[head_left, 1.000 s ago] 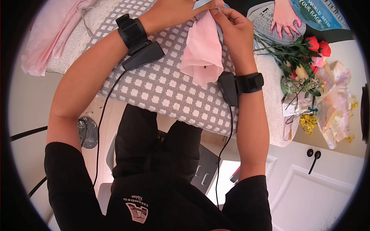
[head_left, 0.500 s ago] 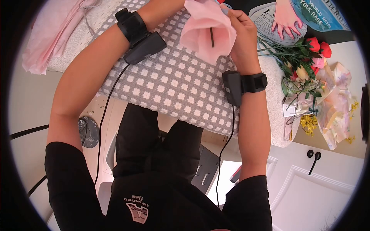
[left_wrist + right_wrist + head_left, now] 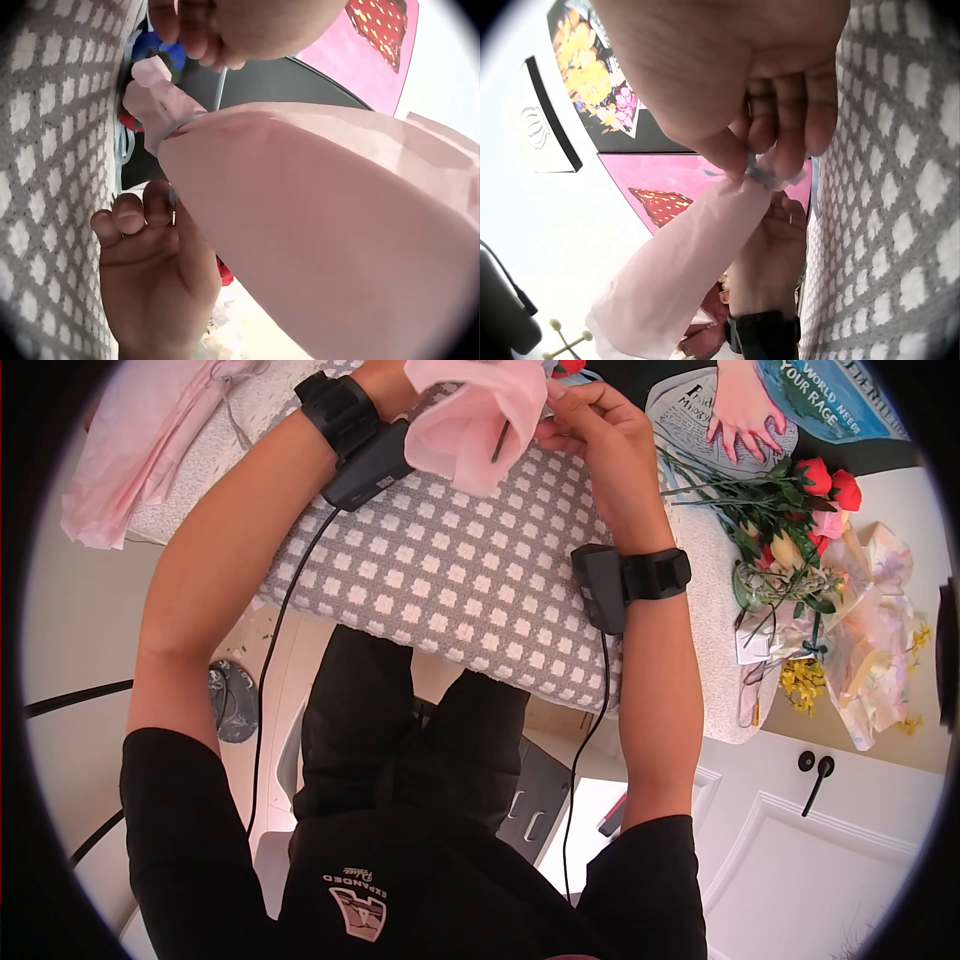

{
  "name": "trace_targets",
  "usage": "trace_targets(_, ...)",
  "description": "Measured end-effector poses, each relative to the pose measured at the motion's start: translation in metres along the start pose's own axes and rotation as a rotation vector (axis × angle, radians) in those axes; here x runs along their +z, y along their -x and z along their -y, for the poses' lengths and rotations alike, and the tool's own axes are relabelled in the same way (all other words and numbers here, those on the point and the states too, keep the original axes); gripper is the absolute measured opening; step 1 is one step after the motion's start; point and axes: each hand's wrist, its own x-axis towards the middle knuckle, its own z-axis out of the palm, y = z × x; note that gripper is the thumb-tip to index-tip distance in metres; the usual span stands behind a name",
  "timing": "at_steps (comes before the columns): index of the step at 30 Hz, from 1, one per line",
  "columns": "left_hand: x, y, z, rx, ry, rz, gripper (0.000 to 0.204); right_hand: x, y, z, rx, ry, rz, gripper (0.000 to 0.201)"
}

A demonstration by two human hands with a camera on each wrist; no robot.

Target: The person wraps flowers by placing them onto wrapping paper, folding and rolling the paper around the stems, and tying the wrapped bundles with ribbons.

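A pink paper wrap (image 3: 470, 420) hangs over the front part of the patterned cushion, its wide opening toward the body and a dark stem (image 3: 500, 442) showing inside. A thin blue-grey ribbon (image 3: 184, 124) circles its narrow neck. My left hand (image 3: 259, 26) has curled fingers with a ribbon strand running up into them; in the head view the left hand (image 3: 388, 388) is partly cut off by the frame edge. My right hand (image 3: 615, 455) is on the wrap's other side; in the right wrist view the right hand (image 3: 720, 67) pinches ribbon (image 3: 759, 174) at the neck.
Grey-and-white checked cushion (image 3: 430, 580) lies beneath the hands. More pink paper (image 3: 140, 450) is at the left. Red and cream artificial flowers (image 3: 790, 530), floral wrapping (image 3: 870, 650) and printed pictures (image 3: 700, 420) lie to the right.
The wrap's wide end has swung up and then left, so its opening and the stem show more. My left hand has shifted left, and the gap between both hands has widened.
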Motion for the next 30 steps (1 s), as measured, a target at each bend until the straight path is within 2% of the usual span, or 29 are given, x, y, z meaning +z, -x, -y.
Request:
trace_targets(2,-0.001,0.001,0.002,-0.033,-0.006,0.045,0.034,0.0,0.002,0.0,0.044,0.019,0.007,0.019)
trace_targets(4,0.0,0.003,0.003,-0.163,0.012,0.144,0.038,0.001,0.002,0.0,0.065,-0.019,-0.018,0.02)
trace_targets(5,0.0,0.004,0.003,-0.161,0.012,0.143,0.038,0.002,0.001,0.0,0.09,-0.058,-0.045,0.021)
trace_targets(8,0.002,0.009,0.0,-0.062,-0.08,0.285,0.048,0.001,0.001,0.001,0.105,-0.067,-0.056,0.022)
trace_targets(12,0.001,0.027,-0.022,-0.124,-0.247,0.378,0.054,0.0,0.003,0.001,0.082,-0.077,-0.086,0.02)
trace_targets(15,-0.001,0.036,-0.029,-0.033,-0.383,0.463,0.058,-0.001,0.003,0.002,0.065,-0.084,-0.069,0.017)
trace_targets(18,-0.002,0.033,-0.035,-0.107,-0.424,0.518,0.058,0.002,0.004,0.005,0.108,-0.025,-0.069,0.009)
trace_targets(20,-0.008,0.041,-0.059,-0.349,-0.475,0.599,0.059,0.002,0.004,0.007,0.102,-0.035,-0.095,0.01)
trace_targets(21,-0.007,0.04,-0.055,-0.351,-0.475,0.592,0.059,0.001,0.003,0.006,0.102,-0.037,-0.087,0.01)
trace_targets(23,-0.004,0.031,-0.038,-0.247,-0.371,0.619,0.058,0.001,0.0,0.005,0.09,-0.123,-0.134,0.016)
trace_targets(25,-0.006,0.026,-0.034,-0.264,-0.38,0.621,0.052,0.004,0.0,0.006,0.08,-0.111,-0.139,0.018)
trace_targets(27,-0.008,0.03,-0.032,-0.331,-0.259,0.689,0.043,0.005,0.001,0.006,0.127,-0.112,-0.152,0.023)
trace_targets(28,-0.005,0.032,-0.033,-0.322,-0.152,0.688,0.036,0.003,0.001,0.006,0.13,-0.112,-0.146,0.023)
trace_targets(30,-0.007,0.029,-0.025,-0.26,-0.207,0.684,0.036,-0.001,-0.002,0.003,0.109,-0.182,-0.218,0.031)
